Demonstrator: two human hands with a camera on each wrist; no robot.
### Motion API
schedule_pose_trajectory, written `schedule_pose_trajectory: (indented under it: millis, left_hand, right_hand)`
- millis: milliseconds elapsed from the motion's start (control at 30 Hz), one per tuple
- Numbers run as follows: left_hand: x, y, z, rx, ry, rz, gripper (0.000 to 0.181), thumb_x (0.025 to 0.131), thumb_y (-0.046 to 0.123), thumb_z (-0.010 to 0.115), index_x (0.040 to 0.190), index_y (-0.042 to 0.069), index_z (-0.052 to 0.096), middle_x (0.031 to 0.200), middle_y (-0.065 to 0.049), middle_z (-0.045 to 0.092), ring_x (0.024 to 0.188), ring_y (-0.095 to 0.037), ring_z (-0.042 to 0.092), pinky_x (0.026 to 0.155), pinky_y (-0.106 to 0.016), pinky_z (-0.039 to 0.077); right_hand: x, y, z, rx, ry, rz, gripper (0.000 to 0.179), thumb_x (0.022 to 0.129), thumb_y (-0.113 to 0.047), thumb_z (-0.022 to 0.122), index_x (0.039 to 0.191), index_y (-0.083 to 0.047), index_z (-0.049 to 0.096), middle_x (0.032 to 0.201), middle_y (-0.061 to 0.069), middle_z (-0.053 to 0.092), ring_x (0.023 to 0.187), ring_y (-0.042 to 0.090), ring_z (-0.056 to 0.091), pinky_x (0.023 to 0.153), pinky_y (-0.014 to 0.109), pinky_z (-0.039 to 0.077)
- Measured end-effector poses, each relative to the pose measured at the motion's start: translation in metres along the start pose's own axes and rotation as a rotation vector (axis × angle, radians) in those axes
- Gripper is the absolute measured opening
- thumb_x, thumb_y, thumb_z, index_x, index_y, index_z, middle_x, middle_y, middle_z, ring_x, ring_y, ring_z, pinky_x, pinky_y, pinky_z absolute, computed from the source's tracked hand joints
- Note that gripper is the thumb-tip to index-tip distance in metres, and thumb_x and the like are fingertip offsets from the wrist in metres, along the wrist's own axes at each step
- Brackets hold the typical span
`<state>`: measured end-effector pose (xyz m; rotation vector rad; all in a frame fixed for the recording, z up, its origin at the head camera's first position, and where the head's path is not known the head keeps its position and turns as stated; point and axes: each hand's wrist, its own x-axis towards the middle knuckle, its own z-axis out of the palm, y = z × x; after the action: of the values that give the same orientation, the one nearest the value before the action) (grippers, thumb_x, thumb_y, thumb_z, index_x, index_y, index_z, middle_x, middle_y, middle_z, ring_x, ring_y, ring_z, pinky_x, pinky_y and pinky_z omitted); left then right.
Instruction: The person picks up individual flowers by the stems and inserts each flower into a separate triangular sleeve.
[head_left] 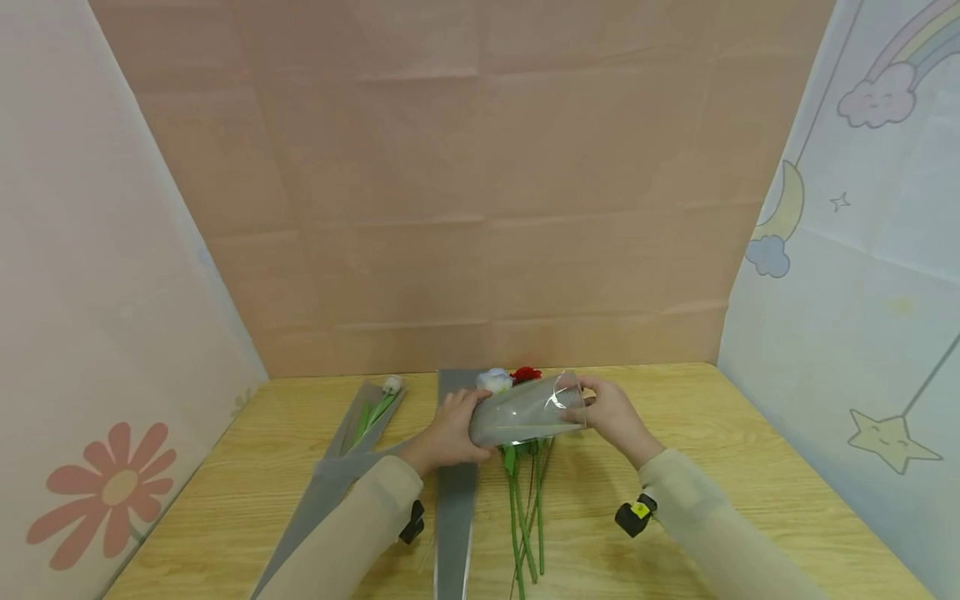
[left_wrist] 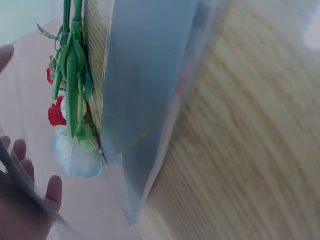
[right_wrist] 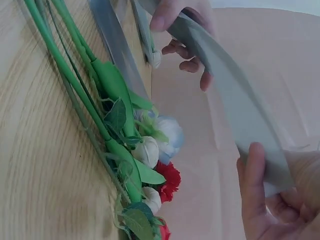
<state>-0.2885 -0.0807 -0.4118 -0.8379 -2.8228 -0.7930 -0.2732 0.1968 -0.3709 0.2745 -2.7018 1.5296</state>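
Note:
A curved sheet of translucent wrapping film is held up between both hands, over a loose bunch of flowers. My left hand pinches its left end, thumb on one face and fingers on the other in the right wrist view. At the opposite end my right hand pinches the sheet near its edge. Below lie artificial flowers: a pale blue bloom, a red carnation and white buds, with long green stems pointing toward me. The film hides part of the bunch in the head view.
Grey film strips lie left of the bunch, one upright strip beside it and another strip under my left forearm. Further left, a white tulip rests in grey film. A pink backdrop stands behind the wooden table.

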Motion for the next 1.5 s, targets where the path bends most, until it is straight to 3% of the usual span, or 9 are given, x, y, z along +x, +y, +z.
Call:
schedule_pose_trajectory:
  millis: [233, 500, 767, 967, 1267, 1500]
  left_hand:
    - [-0.002, 0.001, 0.0, -0.008, -0.01, -0.004, 0.097, 0.067, 0.044, 0.086, 0.145, 0.016, 0.036, 0.127, -0.005, 0.047, 0.113, -0.022, 0.038, 0.094, -0.045, 0.033]
    - [-0.001, 0.006, 0.003, -0.046, -0.003, -0.002, 0.098, 0.069, 0.043, 0.086, 0.147, 0.018, 0.033, 0.135, -0.006, 0.045, 0.122, -0.024, 0.04, 0.102, -0.05, 0.034]
    - [0.0, 0.009, 0.002, -0.102, 0.052, -0.001, 0.081, 0.073, 0.037, 0.084, 0.139, 0.017, 0.04, 0.129, -0.003, 0.048, 0.116, -0.021, 0.045, 0.1, -0.048, 0.038]
    - [-0.001, 0.009, 0.001, -0.147, 0.071, 0.007, 0.072, 0.076, 0.036, 0.083, 0.133, 0.015, 0.044, 0.129, -0.004, 0.049, 0.115, -0.022, 0.048, 0.098, -0.045, 0.044]
    - [-0.002, 0.005, 0.006, -0.232, 0.08, 0.003, 0.064, 0.079, 0.026, 0.082, 0.131, 0.015, 0.046, 0.123, -0.002, 0.051, 0.115, -0.019, 0.047, 0.098, -0.042, 0.045]
    - [-0.002, 0.003, 0.007, -0.258, 0.086, -0.006, 0.064, 0.08, 0.028, 0.081, 0.131, 0.017, 0.045, 0.127, -0.003, 0.05, 0.117, -0.019, 0.047, 0.099, -0.042, 0.045]
  right_hand:
    - [0.0, -0.002, -0.002, -0.085, 0.049, -0.063, 0.044, 0.078, -0.001, 0.077, 0.12, -0.007, 0.065, 0.118, 0.02, 0.06, 0.086, 0.024, 0.065, 0.063, 0.031, 0.054]
    - [-0.003, -0.004, -0.001, -0.044, 0.038, -0.1, 0.044, 0.081, -0.005, 0.077, 0.122, -0.009, 0.065, 0.128, 0.018, 0.056, 0.088, 0.022, 0.065, 0.068, 0.03, 0.054]
    - [-0.002, -0.006, 0.001, -0.044, 0.047, -0.111, 0.043, 0.081, -0.006, 0.077, 0.122, -0.01, 0.065, 0.117, 0.016, 0.06, 0.08, 0.018, 0.064, 0.065, 0.03, 0.053]
    - [-0.001, -0.006, 0.001, -0.001, 0.019, -0.093, 0.045, 0.082, -0.005, 0.076, 0.124, -0.009, 0.063, 0.113, 0.018, 0.062, 0.079, 0.018, 0.066, 0.065, 0.03, 0.055]
    - [-0.001, -0.005, -0.002, 0.103, -0.048, -0.063, 0.041, 0.086, -0.009, 0.073, 0.125, -0.007, 0.061, 0.135, 0.023, 0.05, 0.098, 0.026, 0.066, 0.071, 0.035, 0.057]
    - [0.0, 0.004, -0.007, 0.158, -0.06, -0.096, 0.036, 0.091, -0.021, 0.069, 0.121, -0.003, 0.06, 0.125, 0.021, 0.059, 0.092, 0.019, 0.065, 0.073, 0.037, 0.058]
